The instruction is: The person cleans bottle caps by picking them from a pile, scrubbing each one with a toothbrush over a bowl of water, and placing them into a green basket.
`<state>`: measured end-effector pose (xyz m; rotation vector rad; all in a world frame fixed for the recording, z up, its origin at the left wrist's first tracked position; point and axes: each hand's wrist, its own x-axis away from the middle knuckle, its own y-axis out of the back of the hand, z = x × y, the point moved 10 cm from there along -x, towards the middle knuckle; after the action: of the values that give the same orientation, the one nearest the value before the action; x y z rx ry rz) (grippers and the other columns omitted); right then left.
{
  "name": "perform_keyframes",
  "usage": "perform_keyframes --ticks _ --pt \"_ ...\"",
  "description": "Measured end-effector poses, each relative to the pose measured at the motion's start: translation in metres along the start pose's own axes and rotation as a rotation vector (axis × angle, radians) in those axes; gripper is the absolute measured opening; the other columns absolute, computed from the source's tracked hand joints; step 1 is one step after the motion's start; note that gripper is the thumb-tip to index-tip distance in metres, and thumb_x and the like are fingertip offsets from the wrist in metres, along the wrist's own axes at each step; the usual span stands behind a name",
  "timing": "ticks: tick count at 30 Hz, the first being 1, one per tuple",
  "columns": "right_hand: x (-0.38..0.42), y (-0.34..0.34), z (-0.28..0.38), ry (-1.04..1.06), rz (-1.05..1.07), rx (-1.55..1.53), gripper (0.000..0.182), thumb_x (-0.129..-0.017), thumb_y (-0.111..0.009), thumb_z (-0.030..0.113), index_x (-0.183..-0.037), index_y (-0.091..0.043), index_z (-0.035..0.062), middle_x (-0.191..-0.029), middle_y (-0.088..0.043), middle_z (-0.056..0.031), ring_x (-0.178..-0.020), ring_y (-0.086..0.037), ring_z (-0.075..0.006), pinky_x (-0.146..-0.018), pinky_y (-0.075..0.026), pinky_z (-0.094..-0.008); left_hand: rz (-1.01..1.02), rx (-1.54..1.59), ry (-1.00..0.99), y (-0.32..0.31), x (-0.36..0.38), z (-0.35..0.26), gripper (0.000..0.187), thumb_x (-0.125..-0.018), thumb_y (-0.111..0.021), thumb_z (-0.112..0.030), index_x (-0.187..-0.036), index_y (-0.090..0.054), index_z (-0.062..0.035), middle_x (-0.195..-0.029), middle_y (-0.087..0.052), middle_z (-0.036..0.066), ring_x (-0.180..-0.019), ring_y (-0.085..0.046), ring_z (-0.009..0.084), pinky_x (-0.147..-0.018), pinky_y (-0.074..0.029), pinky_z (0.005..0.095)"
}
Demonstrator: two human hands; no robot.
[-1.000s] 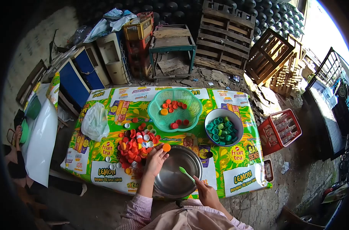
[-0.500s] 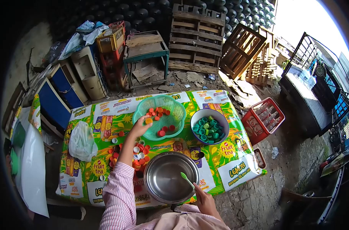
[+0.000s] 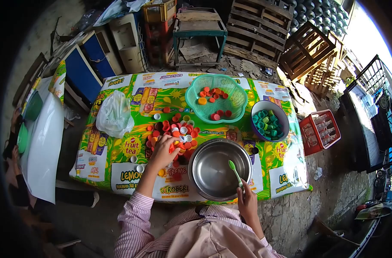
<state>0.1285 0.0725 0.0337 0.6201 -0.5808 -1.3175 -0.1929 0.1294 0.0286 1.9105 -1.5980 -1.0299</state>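
My left hand [image 3: 163,151] reaches down into a pile of loose plastic bottle caps [image 3: 189,145], mostly red and orange with a few white. Its thumb and fingers are apart and touch the caps at the pile's near side. My right hand [image 3: 247,201] grips the handle of a green toothbrush [image 3: 235,172], which slants across the right part of a steel bowl [image 3: 197,174]. Behind the pile, a mint-green plastic basket [image 3: 237,88] holds red caps and one yellow-orange cap [image 3: 202,101]. A purple-rimmed bowl [image 3: 286,124] to its right contains green caps [image 3: 267,124].
A printed plastic cloth [image 3: 170,189] covers the table. On its left lies a crumpled white plastic bag [image 3: 114,114]. Beyond the table's right end stands a red crate of glass bottles [image 3: 318,131]. Wooden pallets [image 3: 259,28] and a teal-framed stool [image 3: 199,26] stand behind.
My left hand has come back from the basket to the cap pile. The yellow-orange cap it held now lies in the basket. My right hand still holds the toothbrush; the view has shifted.
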Motion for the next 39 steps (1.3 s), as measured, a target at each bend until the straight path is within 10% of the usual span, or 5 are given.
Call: perform_keyframes --ticks 4,29,35,39 --pt "0.007 0.001 -0.006 0.109 -0.141 0.021 0.013 -0.082 -0.06 0.01 -0.082 -0.05 0.0018 -0.056 -0.055 -0.0171 -0.051 -0.056 -0.0349 -0.046 -0.04 -0.0413 -0.005 -0.155 0.017 -0.019 0.031 0.005 0.035 -0.068 -0.07 -0.017 -0.101 -0.059 -0.0115 -0.101 -0.046 0.008 -0.098 -0.043 0.0273 -0.089 -0.036 0.0409" --pt "0.009 0.007 -0.018 0.051 -0.181 -0.085 0.013 -0.079 -0.064 0.011 -0.081 -0.054 0.0034 -0.061 -0.059 -0.0123 -0.048 -0.057 -0.0265 -0.045 -0.042 -0.0347 -0.34 0.117 0.021 0.001 0.008 0.0 0.01 -0.074 -0.066 -0.005 -0.074 -0.057 -0.0004 -0.102 -0.062 0.015 -0.093 -0.06 0.0314 -0.082 -0.046 0.0368" --pt "-0.003 0.016 -0.032 0.061 -0.117 -0.061 0.015 -0.079 -0.064 0.012 -0.081 -0.053 0.003 -0.059 -0.057 -0.0132 -0.048 -0.057 -0.0271 -0.044 -0.041 -0.0353 -0.065 0.468 0.153 -0.05 0.025 -0.07 0.044 -0.072 -0.069 -0.008 -0.113 -0.053 -0.0073 -0.098 -0.061 0.01 -0.09 -0.058 0.0246 -0.081 -0.046 0.0349" --pt "-0.013 0.033 -0.045 0.034 -0.058 -0.05 0.015 -0.079 -0.064 0.01 -0.082 -0.051 0.0023 -0.059 -0.056 -0.0142 -0.049 -0.057 -0.0291 -0.044 -0.04 -0.0364 0.193 0.242 0.091 -0.121 0.032 -0.099 0.043 -0.071 -0.071 -0.015 -0.11 -0.053 -0.009 -0.099 -0.055 0.006 -0.093 -0.055 0.0263 -0.083 -0.045 0.0373"
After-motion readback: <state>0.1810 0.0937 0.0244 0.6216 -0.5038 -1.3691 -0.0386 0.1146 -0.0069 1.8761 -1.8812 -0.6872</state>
